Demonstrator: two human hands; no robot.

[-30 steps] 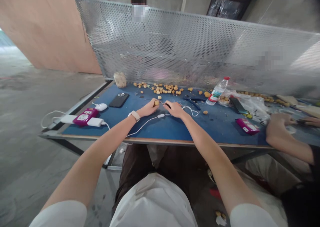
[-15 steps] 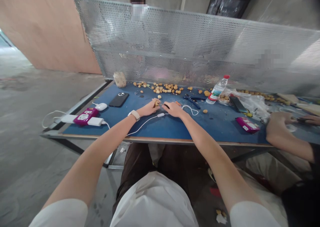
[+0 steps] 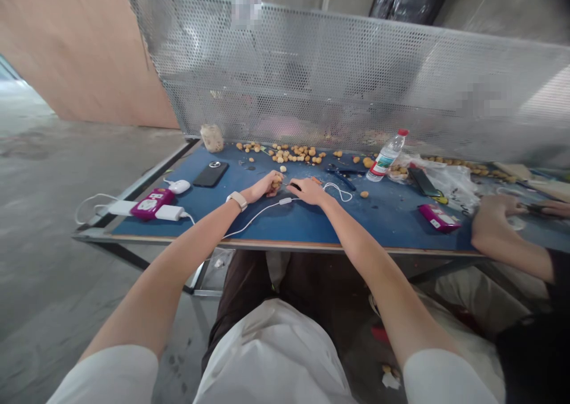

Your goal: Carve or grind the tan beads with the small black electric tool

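Observation:
My left hand, with a pale band on its wrist, is closed round a small tan roundish piece, like a nut or tiny potato. Facing it from the right, my right hand grips a slim dark-handled tool; its thin tip points at the piece, and its exact kind is too small to tell. Just beyond my hands lies a single pale round piece. Many similar tan pieces are strewn along the table's back. A white cable passes just below both hands.
On the blue table lie a phone, a magenta device with white plugs, blue-handled pliers, a water bottle and a second magenta device. A perforated metal screen stands behind. A co-worker's arm is at right.
The view has tilted slightly, so everything sits a little higher. My left hand has turned a little around the piece and moved slightly left; my right hand keeps the tool near it.

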